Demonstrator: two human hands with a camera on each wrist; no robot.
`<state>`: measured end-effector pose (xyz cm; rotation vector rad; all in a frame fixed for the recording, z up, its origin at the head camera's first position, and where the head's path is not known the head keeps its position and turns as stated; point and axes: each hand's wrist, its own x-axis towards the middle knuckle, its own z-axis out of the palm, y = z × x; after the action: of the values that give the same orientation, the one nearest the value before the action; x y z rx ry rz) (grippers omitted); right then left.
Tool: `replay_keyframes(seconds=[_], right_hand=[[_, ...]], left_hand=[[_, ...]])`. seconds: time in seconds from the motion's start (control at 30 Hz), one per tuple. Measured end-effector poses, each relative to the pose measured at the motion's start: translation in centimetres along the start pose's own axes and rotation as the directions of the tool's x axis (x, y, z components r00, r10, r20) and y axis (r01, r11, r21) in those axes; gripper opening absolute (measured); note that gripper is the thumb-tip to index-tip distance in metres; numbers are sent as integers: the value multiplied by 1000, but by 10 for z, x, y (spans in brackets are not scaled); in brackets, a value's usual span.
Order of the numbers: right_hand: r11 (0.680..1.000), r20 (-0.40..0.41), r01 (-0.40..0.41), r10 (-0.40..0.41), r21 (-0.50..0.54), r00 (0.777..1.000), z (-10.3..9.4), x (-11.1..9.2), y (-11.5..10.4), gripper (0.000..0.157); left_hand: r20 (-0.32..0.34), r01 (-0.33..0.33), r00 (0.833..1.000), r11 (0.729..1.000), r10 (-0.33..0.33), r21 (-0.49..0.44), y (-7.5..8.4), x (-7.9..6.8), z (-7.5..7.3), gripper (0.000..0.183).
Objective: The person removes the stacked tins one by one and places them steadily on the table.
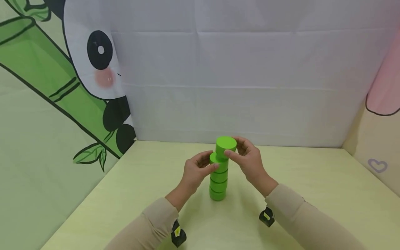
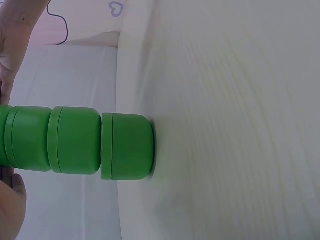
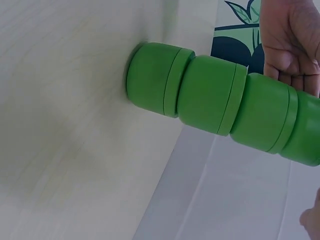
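Short of the pale wood-grained table's far edge, the right hand pinches a smooth, squat green cylinder off-centre over a matching stack, which the left hand grips near its top; a lopsided release could topple it

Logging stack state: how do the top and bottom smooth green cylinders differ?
Support: the right hand grips the top smooth green cylinder; the bottom smooth green cylinder stands on the pale yellow table, untouched.
Alignment: the top cylinder is offset rightward in the head view; the bottom cylinder roughly lines up with the next one.
Top face: the top cylinder's is exposed; the bottom cylinder's is covered.
Shared: both green and round.
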<state>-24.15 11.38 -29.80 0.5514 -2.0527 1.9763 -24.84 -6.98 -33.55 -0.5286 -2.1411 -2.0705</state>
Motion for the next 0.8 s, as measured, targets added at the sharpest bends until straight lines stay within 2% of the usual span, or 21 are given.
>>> replay_keyframes(seconds=[0.2, 0.47, 0.8], right_hand=[[1000, -28, -2, 2, -18, 1000, -14, -6, 5, 46], [997, -10, -58, 58, 46, 998, -32, -22, 17, 45], [993, 2, -107, 107, 49, 994, -38, -37, 39, 47]], left_hand=[[-12, -5, 1000, 1000, 5, 4, 0, 1, 0, 47], [-25, -1, 1000, 1000, 1, 15, 0, 0, 0, 46], [-29, -11, 1000, 1000, 11, 2, 1, -2, 0, 46]])
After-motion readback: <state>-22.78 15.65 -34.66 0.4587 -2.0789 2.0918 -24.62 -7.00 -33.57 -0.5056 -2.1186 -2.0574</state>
